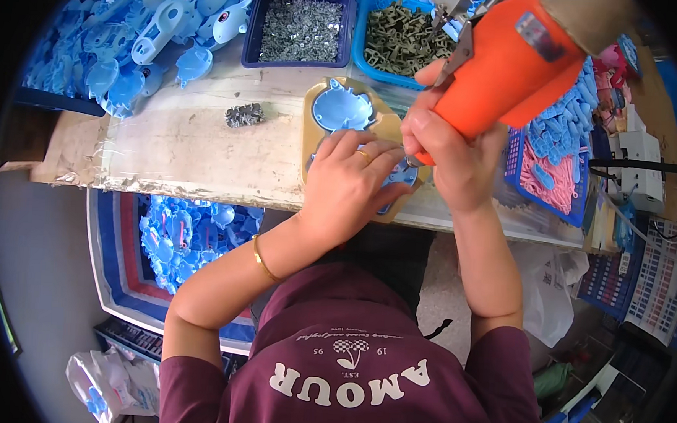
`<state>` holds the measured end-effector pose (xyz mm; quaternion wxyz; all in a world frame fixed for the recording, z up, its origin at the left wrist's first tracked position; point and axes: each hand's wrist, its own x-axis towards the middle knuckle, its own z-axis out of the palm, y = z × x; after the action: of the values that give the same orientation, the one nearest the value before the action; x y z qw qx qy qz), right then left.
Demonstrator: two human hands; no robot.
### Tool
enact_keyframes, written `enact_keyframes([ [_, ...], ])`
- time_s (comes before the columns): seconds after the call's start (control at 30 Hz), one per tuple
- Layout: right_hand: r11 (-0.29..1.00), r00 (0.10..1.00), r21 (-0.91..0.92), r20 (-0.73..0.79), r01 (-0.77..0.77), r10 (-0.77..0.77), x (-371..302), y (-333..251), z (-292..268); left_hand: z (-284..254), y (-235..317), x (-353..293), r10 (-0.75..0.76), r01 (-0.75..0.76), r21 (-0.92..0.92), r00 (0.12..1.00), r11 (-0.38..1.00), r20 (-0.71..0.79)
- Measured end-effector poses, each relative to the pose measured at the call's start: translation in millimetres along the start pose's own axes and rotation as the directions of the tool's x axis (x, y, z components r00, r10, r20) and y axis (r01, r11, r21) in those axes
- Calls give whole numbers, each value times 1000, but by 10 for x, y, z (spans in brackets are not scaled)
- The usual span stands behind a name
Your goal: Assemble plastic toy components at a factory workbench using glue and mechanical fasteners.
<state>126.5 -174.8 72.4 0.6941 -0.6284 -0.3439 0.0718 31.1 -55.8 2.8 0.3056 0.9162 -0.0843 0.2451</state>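
An orange power screwdriver (pixel 495 70) with a metal lever is in my right hand (pixel 453 145), whose fingers wrap round its lower body. Its tip points down at the right side of a tan fixture (pixel 311 110) on the bench. My left hand (pixel 352 178) lies across the fixture, fingers bent over a blue plastic shell (pixel 403 175) and holding it there. The hand covers much of that shell. A second blue shell (pixel 342 108), rounded and hollow, sits in the fixture's far recess. Whether a screw is under the tip cannot be seen.
Behind the fixture stand a dark blue tray of small screws (pixel 300 29) and a light blue basket of bronze-coloured metal parts (pixel 405 39). Blue toy parts (pixel 164 30) pile up at left. A dark metal cluster (pixel 244 115) lies on the bench. Right, a purple basket (pixel 543 184) holds pink pieces.
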Motion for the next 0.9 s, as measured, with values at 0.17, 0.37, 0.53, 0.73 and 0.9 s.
enact_keyframes([
  [0.17,997,999,77,-9,-31,32,5,135,-2,-83,-42,-38,49,-50,78,999,996,10],
  [0.37,996,998,87,-60,-29,34,-35,259,39,-37,-141,-145,69,-77,141,995,987,66],
  [0.53,1000,1000,-2,-26,-3,3,-87,311,14,-33,-144,-142,50,-63,153,995,986,89],
  [0.73,997,999,64,-38,-32,35,-55,266,1,-34,-138,-148,84,-96,195,994,976,70],
  [0.9,992,983,-57,155,113,-103,185,45,36,-79,-88,-307,161,-157,161,987,974,-11],
])
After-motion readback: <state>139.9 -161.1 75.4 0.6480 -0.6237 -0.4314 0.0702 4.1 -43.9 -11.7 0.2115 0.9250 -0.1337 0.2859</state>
